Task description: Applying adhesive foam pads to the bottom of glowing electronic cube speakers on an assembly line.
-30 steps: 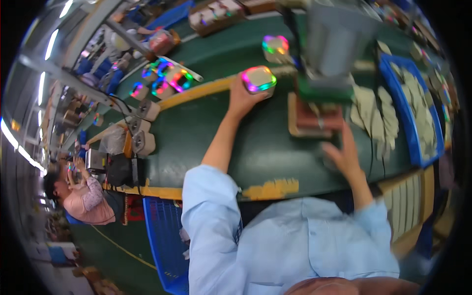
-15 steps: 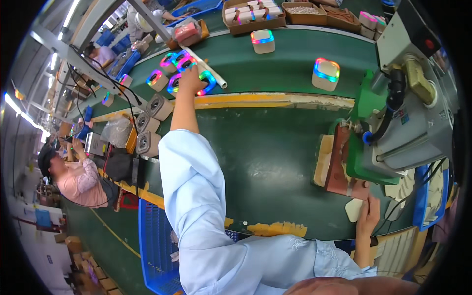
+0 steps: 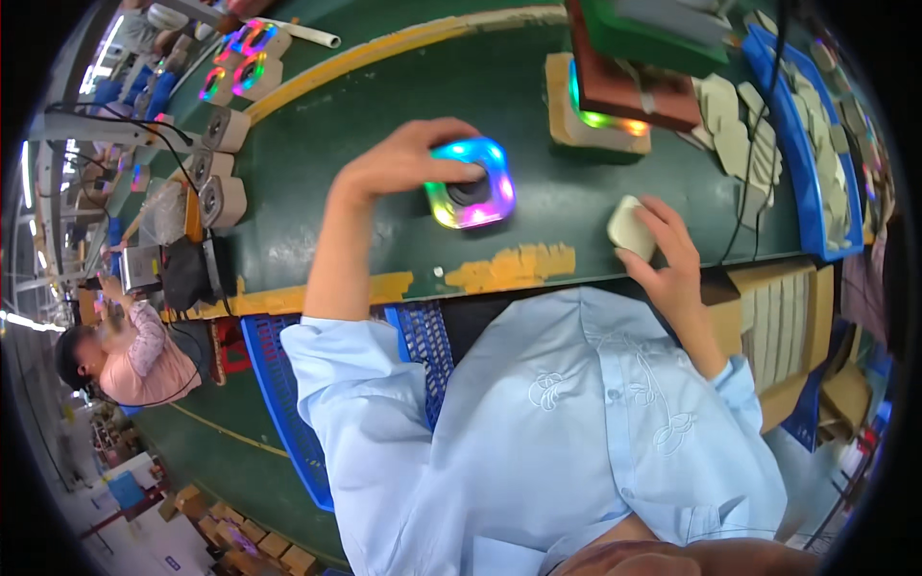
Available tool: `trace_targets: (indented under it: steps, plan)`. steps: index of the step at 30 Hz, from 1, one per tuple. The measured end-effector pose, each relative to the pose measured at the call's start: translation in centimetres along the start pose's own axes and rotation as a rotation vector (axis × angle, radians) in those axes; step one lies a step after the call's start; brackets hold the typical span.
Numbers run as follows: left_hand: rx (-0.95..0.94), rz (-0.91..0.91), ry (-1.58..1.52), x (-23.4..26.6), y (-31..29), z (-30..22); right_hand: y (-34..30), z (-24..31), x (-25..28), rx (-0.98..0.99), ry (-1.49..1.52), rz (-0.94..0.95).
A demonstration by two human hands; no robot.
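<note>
My left hand [image 3: 399, 163] is closed on a small speaker [image 3: 493, 204] whose rounded-square rim glows in rainbow colours, with a dark round centre. It is over the green bench, and its thumb lies across the dark centre. On the right, near the bench's front edge, my right hand [image 3: 674, 264] pinches an off-white rounded-square pad [image 3: 629, 230] between thumb and fingers. Farther off, a press with a reddish-brown block [image 3: 629, 96] stands over another lit cube-shaped unit [image 3: 600, 127], which the block partly hides.
Several speakers [image 3: 223, 200] stand at the left, with lit ones [image 3: 254, 75] and a white tube [image 3: 303, 35] behind. Loose pads [image 3: 725, 120] lie beside a blue tray [image 3: 812, 240] at the right. A blue crate [image 3: 279, 403] is below the bench at left. A person [image 3: 149, 355] sits far left.
My left hand has come back from the lit group with a speaker. My right hand now has a pad lifted off the bench. The view has shifted, and the unit under the press now shows lit.
</note>
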State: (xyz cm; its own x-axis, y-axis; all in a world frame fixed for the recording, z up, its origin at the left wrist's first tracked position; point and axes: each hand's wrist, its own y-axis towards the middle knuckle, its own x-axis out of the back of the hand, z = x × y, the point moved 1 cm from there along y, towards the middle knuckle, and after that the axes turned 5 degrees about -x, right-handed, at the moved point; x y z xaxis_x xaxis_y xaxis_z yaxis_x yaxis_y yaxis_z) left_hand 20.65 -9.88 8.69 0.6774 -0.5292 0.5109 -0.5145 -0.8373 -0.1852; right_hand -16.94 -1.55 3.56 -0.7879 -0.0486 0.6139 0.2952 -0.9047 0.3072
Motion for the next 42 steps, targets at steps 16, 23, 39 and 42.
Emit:
trace_targets:
  steps: [16, 23, 39, 42]
  plan:
    - [-0.133, -0.668, -0.116, -14.1, -5.3, 1.0, 8.5, 6.3, -6.9, 0.675, -0.078, 0.41]
    - [-0.169, -0.677, -0.059, -13.3, -5.3, 1.1, 8.7, 6.3, -7.1, 0.696, -0.24, 0.534]
    - [-0.485, -0.67, -0.101, -10.1, 10.3, -4.0, -1.2, -3.1, 2.6, -0.475, 0.595, -0.265]
    - [-0.501, -0.65, -0.089, -9.9, 10.5, -5.1, 2.0, -5.2, 2.6, -0.395, 0.542, -0.368]
